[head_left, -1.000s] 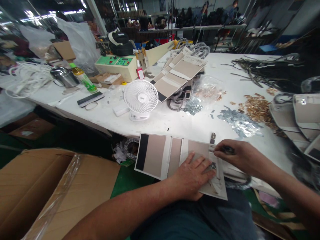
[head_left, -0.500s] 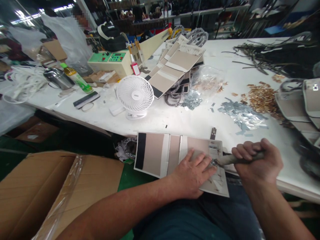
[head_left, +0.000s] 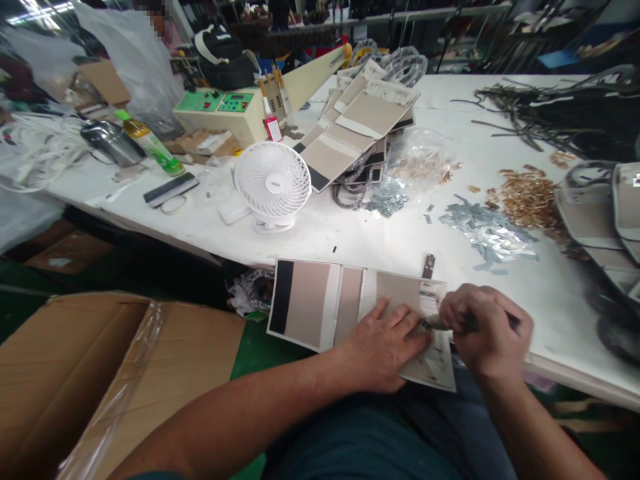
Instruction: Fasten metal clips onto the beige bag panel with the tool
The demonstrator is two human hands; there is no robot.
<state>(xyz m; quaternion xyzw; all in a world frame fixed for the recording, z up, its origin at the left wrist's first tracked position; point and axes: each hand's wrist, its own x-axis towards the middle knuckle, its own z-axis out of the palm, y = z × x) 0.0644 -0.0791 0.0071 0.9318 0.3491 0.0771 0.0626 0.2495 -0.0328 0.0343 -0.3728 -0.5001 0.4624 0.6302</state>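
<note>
Head view: your left hand (head_left: pixel 383 350) lies spread and pressed flat on the beige panel (head_left: pixel 350 310) at the table's (head_left: pixel 350 240) near edge, at six o'clock from the white fan (head_left: pixel 273 183). Your right hand (head_left: pixel 487 333) is closed in a fist around a slim tool (head_left: pixel 440 323), its tip at a small metal fitting (head_left: pixel 427 325) just off your left fingertips. Judged step: working that fitting into the panel; the next move calls for firm hold-down and a steady tip.

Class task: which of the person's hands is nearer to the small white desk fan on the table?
Left. The left hand lies below the fan, slightly to its right; the right hand is farther right.
</note>
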